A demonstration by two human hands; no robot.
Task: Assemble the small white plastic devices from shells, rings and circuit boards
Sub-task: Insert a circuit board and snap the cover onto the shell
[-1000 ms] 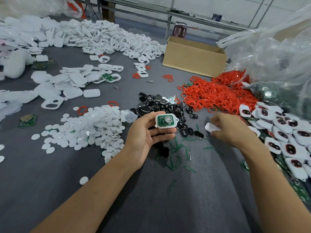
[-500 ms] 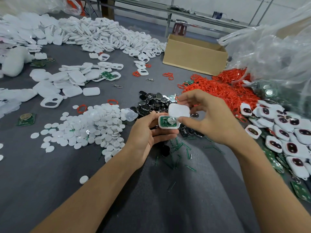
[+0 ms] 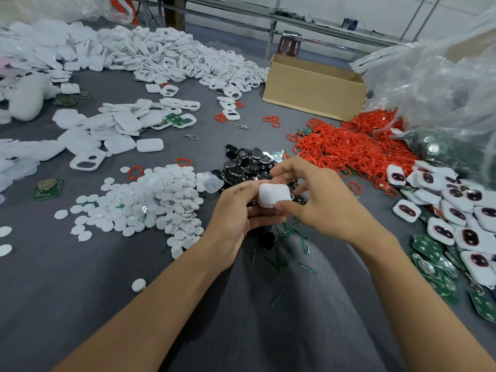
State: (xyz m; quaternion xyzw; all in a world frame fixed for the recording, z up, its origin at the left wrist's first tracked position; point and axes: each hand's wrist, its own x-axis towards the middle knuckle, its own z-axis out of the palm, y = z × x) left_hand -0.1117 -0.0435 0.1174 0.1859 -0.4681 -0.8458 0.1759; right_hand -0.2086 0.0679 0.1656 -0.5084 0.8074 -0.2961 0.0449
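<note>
Both hands meet at the centre over a small white plastic device [image 3: 274, 195], its smooth white cover on top. My left hand [image 3: 236, 216] grips it from the left and below. My right hand [image 3: 316, 200] pinches it from the right, thumb at the near corner, fingers curled over the far edge. The circuit board inside is hidden. White round discs [image 3: 150, 205] lie in a heap to the left, black parts [image 3: 247, 165] just beyond the hands, and red rings [image 3: 349, 149] at the right.
White shells [image 3: 171, 55] are heaped at the back left, more lie loose at the left [image 3: 115, 130]. A cardboard box [image 3: 314, 89] stands at the back. Shells with dark red openings [image 3: 456, 210] and green circuit boards [image 3: 434, 253] crowd the right. Clear plastic bags [image 3: 442, 76] rise at the right.
My right hand picked a white cover from the right, carried it over the open device with its green board showing, and now holds it down on top, hiding the board.
</note>
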